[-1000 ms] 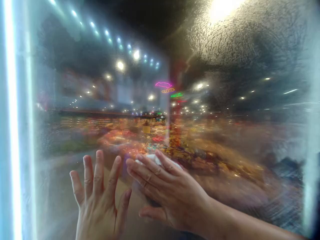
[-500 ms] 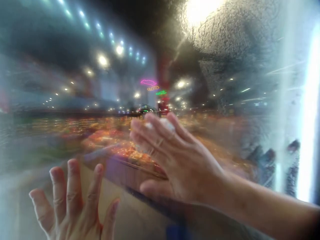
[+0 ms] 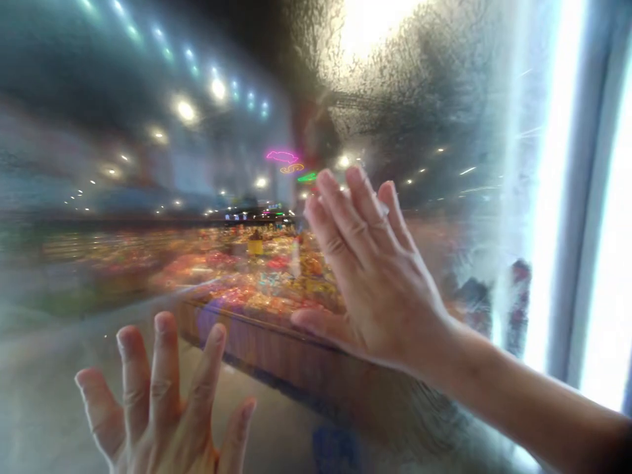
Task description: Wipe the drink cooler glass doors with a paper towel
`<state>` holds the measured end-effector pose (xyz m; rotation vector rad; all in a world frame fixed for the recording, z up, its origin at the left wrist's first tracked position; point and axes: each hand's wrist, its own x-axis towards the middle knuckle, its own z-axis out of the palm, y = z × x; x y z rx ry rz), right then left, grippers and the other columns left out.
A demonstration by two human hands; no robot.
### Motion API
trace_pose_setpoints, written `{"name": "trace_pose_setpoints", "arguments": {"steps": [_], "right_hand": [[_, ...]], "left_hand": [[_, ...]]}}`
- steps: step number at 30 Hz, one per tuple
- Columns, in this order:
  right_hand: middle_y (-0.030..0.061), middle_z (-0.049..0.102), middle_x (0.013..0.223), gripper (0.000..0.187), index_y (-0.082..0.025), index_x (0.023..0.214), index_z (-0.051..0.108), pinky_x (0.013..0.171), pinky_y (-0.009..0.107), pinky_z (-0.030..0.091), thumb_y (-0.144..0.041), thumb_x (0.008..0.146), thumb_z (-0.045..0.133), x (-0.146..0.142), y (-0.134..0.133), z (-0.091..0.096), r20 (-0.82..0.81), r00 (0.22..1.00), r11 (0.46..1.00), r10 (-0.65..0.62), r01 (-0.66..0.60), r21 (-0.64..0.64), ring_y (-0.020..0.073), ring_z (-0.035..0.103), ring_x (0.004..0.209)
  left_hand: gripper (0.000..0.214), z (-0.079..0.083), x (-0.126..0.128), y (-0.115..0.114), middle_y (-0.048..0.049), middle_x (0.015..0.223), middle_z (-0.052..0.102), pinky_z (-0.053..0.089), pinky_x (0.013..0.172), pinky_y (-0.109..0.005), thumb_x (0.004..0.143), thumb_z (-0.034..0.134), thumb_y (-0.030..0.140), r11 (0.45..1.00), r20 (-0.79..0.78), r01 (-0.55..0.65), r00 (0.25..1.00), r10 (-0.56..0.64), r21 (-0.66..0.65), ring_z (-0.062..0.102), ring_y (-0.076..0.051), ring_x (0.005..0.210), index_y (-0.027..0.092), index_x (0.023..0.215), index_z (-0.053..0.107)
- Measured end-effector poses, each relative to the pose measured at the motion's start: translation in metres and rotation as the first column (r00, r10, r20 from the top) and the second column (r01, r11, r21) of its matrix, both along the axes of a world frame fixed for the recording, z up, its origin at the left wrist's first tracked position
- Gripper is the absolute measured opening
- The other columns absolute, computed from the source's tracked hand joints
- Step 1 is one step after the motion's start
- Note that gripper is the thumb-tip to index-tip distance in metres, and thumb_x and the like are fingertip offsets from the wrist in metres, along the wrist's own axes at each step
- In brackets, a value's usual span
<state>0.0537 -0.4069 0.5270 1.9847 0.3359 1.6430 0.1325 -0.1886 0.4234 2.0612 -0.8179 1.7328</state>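
Note:
A glass pane (image 3: 415,131) fills the space in front of me, its surface wet and streaked at the upper right. Flat against it, or very close to it, lies my right hand (image 3: 380,276), fingers stretched up. Bits of a crumpled white tissue (image 3: 384,209) show between those fingers; most of it is hidden under the hand. Lower left, my left hand (image 3: 165,408) is open with its fingers spread, near or on the pane. No object shows in it.
Bright vertical light strips (image 3: 557,197) and a grey frame bar (image 3: 592,184) border the right side. Beyond the glass, blurred, are a long wooden-sided counter (image 3: 276,355) heaped with colourful goods, neon signs (image 3: 282,157) and ceiling lamps (image 3: 185,110).
My right hand has moved up and slightly right across the pane, with the white tissue under it, its fingers now pointing more upward. My left hand has shifted slightly right in view, still spread.

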Motion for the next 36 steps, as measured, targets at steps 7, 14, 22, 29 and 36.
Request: {"name": "trace_pose_setpoints", "arguments": {"steps": [7,14,22,29,36], "right_hand": [[0.0105,0.025,0.17,0.089,-0.008,0.162,0.024,0.132,0.05,0.006,-0.07,0.1,0.034,-0.007,-0.004,-0.008,-0.029,0.999,0.998,0.021,-0.023,-0.064,0.0262,0.004,0.16],[0.0104,0.003,0.171,0.092,-0.003,0.163,0.009,0.132,0.052,0.001,-0.067,0.101,0.034,-0.009,-0.007,-0.063,-0.055,0.998,1.0,-0.001,0.0,-0.024,0.0303,0.001,0.16],[0.0148,0.011,0.172,0.084,-0.007,0.164,0.008,0.128,0.062,0.011,-0.056,0.104,0.038,-0.015,0.001,-0.036,0.073,0.994,0.988,-0.085,0.074,0.139,0.0338,0.001,0.159],[0.01,0.0,0.172,0.083,-0.002,0.163,0.008,0.13,0.055,0.004,-0.047,0.103,0.043,-0.001,0.037,-0.098,0.024,0.986,0.96,-0.167,0.157,0.231,0.032,0.001,0.16],[0.0117,0.004,0.171,0.081,-0.006,0.164,0.009,0.128,0.063,0.01,-0.043,0.103,0.046,0.01,0.043,-0.089,0.065,0.991,0.916,-0.116,0.082,0.392,0.0343,0.001,0.159]], "left_hand": [[0.073,0.006,0.001,-0.003,-0.0032,0.174,-0.008,-0.01,0.128,-0.058,0.099,0.041,0.038,0.996,0.05,0.089,0.995,-0.089,0.018,-0.008,-0.03,0.16,0.031,0.163,0.006],[0.081,0.004,-0.002,-0.024,-0.0046,0.174,-0.008,-0.009,0.128,-0.057,0.096,0.052,0.03,0.992,0.007,0.119,0.993,-0.119,0.044,-0.008,-0.031,0.16,0.029,0.163,0.007],[0.077,0.003,0.007,-0.019,-0.0071,0.174,-0.002,-0.008,0.128,-0.059,0.097,0.054,0.034,0.976,0.001,0.217,0.976,-0.217,0.017,-0.005,-0.032,0.16,0.026,0.163,0.016],[0.075,-0.008,0.015,-0.017,-0.0092,0.174,0.0,-0.008,0.128,-0.055,0.097,0.055,0.034,0.966,-0.026,0.256,0.967,-0.255,0.039,-0.004,-0.033,0.16,0.023,0.162,0.019],[0.071,-0.016,0.007,-0.031,-0.0094,0.174,0.001,-0.006,0.129,-0.054,0.097,0.055,0.032,0.977,-0.067,0.211,0.975,-0.211,-0.006,-0.003,-0.032,0.16,0.022,0.16,0.024]]}}
